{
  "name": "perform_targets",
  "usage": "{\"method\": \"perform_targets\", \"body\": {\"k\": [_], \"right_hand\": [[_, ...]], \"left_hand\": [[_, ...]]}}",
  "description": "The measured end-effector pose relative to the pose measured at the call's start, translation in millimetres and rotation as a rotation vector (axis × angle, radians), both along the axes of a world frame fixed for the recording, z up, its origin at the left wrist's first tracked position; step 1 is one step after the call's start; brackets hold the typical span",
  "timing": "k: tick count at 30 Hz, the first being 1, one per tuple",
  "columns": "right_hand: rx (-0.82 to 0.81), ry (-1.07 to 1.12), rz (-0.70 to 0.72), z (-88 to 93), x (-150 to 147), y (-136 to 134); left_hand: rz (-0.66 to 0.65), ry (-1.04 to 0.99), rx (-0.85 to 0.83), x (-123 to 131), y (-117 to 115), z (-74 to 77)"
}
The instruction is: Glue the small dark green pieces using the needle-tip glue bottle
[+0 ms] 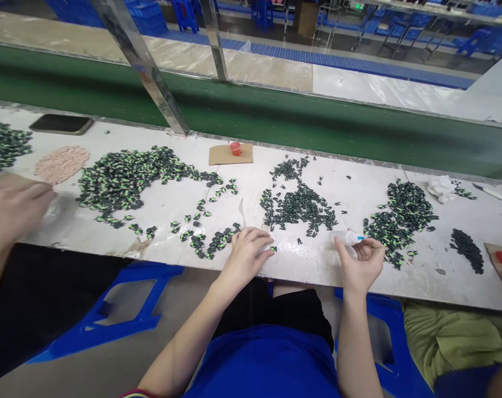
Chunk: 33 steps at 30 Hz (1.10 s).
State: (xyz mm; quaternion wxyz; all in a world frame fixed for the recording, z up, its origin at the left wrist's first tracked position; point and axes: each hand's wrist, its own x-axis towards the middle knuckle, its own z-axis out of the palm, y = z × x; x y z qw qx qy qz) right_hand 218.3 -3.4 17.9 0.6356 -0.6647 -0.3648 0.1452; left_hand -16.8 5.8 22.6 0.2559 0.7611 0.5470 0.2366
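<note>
My left hand [247, 251] rests at the table's front edge, its fingers together at a small black-and-green part [273, 249] by the fingertips. In my right hand [360, 265] is a small translucent bottle [345, 237] with a blue tip, gripped between thumb and fingers. Between and beyond my hands lies a pile of small dark parts [302, 205]. Left of my left hand are scattered black-and-green pieces [211, 243] leading to a large heap [126, 177]. Another black-and-green heap [403, 213] lies just right of my right hand.
A red cup [235, 148] stands on cardboard [217, 155]. Pink parts [62, 164] and a phone [61, 124] lie at left, near another person's hand [14, 204]. At right are crumpled tissue [442, 188] and black parts [466, 250]. A metal post [151, 83] rises behind the table.
</note>
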Motion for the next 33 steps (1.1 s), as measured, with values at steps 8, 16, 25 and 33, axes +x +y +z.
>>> {"method": "perform_targets", "body": {"k": [8, 16, 25, 33], "right_hand": [[0.01, -0.348, -0.204, 3.0, -29.7, -16.0], [-0.313, -0.698, 0.171, -14.4, -68.5, -11.1], [-0.237, -0.337, 0.382, -2.9, -66.6, -10.1], [-0.219, 0.048, 0.675, 12.8, -82.9, -19.0]], "left_hand": [[0.009, -0.084, 0.053, 2.8, -3.0, -5.5], [0.076, -0.167, 0.065, -1.2, -7.9, 4.7], [0.106, -0.217, 0.115, -1.0, -10.7, 6.5], [0.069, -0.198, 0.239, 0.5, -11.0, 1.4]]}}
